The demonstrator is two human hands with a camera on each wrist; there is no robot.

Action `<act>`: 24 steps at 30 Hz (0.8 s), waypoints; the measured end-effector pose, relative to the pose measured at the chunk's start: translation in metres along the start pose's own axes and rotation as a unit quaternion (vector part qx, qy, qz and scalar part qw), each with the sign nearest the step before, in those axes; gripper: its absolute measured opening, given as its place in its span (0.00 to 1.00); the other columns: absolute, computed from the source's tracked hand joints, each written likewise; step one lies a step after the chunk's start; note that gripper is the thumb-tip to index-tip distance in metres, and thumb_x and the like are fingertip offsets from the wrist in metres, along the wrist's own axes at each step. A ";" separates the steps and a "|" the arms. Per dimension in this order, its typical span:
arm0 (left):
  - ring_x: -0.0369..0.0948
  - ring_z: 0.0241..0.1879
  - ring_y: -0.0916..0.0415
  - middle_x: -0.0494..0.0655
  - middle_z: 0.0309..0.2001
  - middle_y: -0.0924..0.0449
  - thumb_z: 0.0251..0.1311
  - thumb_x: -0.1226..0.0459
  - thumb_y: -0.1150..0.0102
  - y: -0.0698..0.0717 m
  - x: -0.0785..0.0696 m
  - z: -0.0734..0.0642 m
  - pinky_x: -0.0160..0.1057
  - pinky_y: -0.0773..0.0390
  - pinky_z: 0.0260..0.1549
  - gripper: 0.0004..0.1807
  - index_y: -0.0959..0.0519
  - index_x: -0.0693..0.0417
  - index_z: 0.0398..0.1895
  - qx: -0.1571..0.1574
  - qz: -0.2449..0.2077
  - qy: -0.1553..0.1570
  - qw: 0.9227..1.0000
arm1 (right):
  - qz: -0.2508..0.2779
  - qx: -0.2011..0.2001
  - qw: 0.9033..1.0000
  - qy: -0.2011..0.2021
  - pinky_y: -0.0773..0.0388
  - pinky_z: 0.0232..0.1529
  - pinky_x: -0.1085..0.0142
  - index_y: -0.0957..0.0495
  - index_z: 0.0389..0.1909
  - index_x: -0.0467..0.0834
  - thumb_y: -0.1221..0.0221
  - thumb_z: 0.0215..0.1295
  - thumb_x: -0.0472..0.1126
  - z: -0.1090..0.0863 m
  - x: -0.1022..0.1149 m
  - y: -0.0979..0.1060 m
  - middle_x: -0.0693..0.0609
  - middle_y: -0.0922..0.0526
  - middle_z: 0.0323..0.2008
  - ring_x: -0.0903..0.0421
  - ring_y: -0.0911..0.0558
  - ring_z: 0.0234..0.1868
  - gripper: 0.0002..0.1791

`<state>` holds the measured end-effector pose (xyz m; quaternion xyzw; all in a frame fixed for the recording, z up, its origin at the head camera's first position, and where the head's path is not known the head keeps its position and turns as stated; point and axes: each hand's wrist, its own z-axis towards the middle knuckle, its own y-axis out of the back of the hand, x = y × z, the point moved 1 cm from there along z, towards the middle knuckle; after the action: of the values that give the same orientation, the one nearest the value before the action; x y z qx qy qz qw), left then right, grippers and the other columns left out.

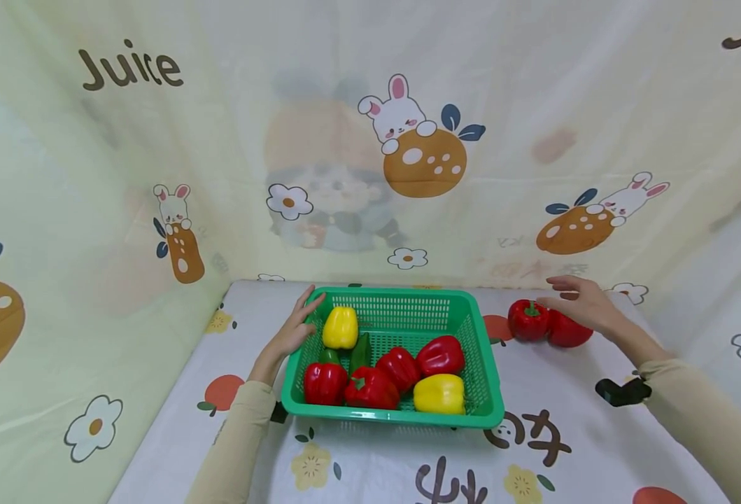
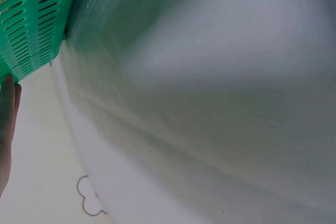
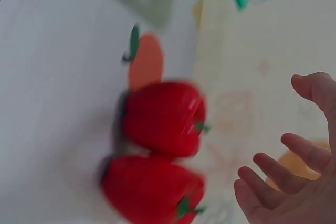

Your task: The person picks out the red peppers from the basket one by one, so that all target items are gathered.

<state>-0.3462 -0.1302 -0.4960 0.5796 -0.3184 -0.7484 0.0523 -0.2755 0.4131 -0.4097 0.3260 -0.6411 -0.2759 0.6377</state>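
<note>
A green plastic basket (image 1: 401,418) stands on the table with several red bell peppers (image 1: 372,388), a yellow bell pepper (image 1: 341,327) at the back left, another yellow bell pepper (image 1: 439,394) at the front right and a long dark green vegetable (image 1: 360,352) inside. My left hand (image 1: 291,332) rests at the basket's left rim, fingers extended; in the left wrist view its fingers (image 2: 7,103) lie against the slotted wall. To the basket's right, two red bell peppers (image 3: 164,119) sit side by side. Over them hovers my right hand (image 1: 578,304), fingers spread and holding nothing.
A printed cloth (image 1: 370,462) covers the table, and a similar printed curtain (image 1: 332,42) rises behind and at both sides. Dark straps (image 1: 622,392) show at the wrists.
</note>
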 end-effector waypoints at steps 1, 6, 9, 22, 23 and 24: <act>0.58 0.76 0.68 0.56 0.79 0.68 0.49 0.77 0.54 0.000 0.000 0.000 0.69 0.58 0.66 0.43 0.43 0.61 0.75 0.000 0.000 -0.002 1.000 | 0.004 0.005 1.000 0.011 0.25 0.52 0.38 0.42 0.70 0.31 0.41 0.67 0.53 0.000 0.007 -0.002 0.25 0.37 0.65 0.25 0.35 0.62 0.41; 0.59 0.76 0.69 0.58 0.79 0.67 0.49 0.77 0.54 0.000 0.000 0.001 0.70 0.58 0.66 0.43 0.43 0.63 0.75 -0.002 -0.003 -0.009 1.000 | 0.009 0.021 0.998 0.064 0.26 0.53 0.38 0.38 0.70 0.33 0.40 0.67 0.52 0.001 0.037 -0.016 0.28 0.33 0.64 0.27 0.32 0.62 0.38; 0.59 0.76 0.69 0.57 0.79 0.68 0.49 0.76 0.54 -0.001 0.001 0.002 0.70 0.58 0.66 0.43 0.44 0.62 0.75 0.000 -0.004 -0.006 1.000 | 0.006 0.028 0.996 0.079 0.26 0.53 0.39 0.37 0.69 0.34 0.39 0.66 0.52 0.001 0.052 -0.027 0.30 0.31 0.64 0.29 0.30 0.62 0.38; 0.58 0.76 0.68 0.57 0.79 0.66 0.48 0.77 0.53 -0.001 0.002 0.001 0.70 0.61 0.66 0.43 0.41 0.61 0.74 -0.005 -0.011 0.001 1.000 | 0.010 0.074 0.985 0.153 0.21 0.49 0.44 0.32 0.65 0.33 0.32 0.59 0.45 0.008 0.098 -0.077 0.31 0.27 0.61 0.31 0.27 0.59 0.36; 0.58 0.76 0.69 0.56 0.79 0.66 0.48 0.77 0.53 -0.001 0.002 0.002 0.70 0.61 0.66 0.43 0.41 0.61 0.75 -0.006 -0.010 0.003 1.000 | 0.006 0.083 0.984 0.156 0.21 0.48 0.45 0.31 0.65 0.33 0.32 0.58 0.45 0.009 0.101 -0.081 0.31 0.27 0.61 0.31 0.27 0.59 0.36; 0.57 0.76 0.68 0.55 0.79 0.66 0.48 0.76 0.52 -0.001 0.002 0.002 0.69 0.61 0.66 0.43 0.41 0.60 0.75 -0.006 -0.010 0.005 1.000 | 0.001 0.093 0.983 0.160 0.20 0.47 0.45 0.31 0.64 0.33 0.32 0.58 0.45 0.009 0.103 -0.085 0.31 0.27 0.60 0.31 0.27 0.58 0.37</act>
<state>-0.3482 -0.1298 -0.4980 0.5860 -0.3077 -0.7479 0.0505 -0.2766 0.2788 -0.4096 0.4233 -0.5539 -0.1586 0.6992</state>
